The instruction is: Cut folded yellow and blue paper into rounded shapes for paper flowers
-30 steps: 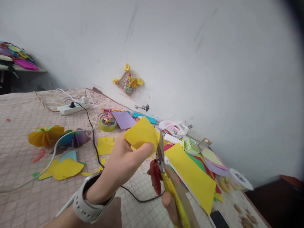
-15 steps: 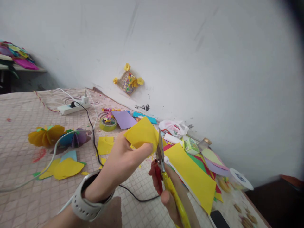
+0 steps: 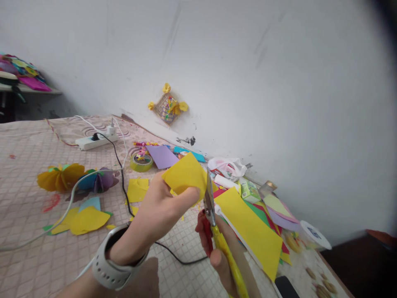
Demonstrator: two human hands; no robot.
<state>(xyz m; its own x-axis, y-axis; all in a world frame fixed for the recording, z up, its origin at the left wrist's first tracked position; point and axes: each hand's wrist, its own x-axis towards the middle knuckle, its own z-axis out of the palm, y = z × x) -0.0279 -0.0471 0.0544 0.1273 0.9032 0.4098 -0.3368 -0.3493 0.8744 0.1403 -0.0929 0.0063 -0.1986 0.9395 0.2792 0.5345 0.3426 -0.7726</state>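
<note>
The left hand [image 3: 158, 211] pinches a piece of yellow paper [image 3: 184, 176], held up above the quilted bed cover [image 3: 27, 198]; the right hand [image 3: 218, 258] clenches yellow-handled scissors [image 3: 223, 248], blades upright just beside the paper's edge; a yellow sheet [image 3: 248, 227] lies nearby on coloured sheets toward the bed's right edge.

We've got a plain white wall [image 3: 248, 74] here, scuffed in places, with a little paper-flower wall hanging [image 3: 168, 108] on it. Over on the left there's a shelf [image 3: 27, 92] piled with colourful stuff, and a quilted pinkish bedspread [image 3: 25, 198] runs along the wall. Dark furniture [image 3: 356, 269] sits bottom right, and the light's soft.
</note>
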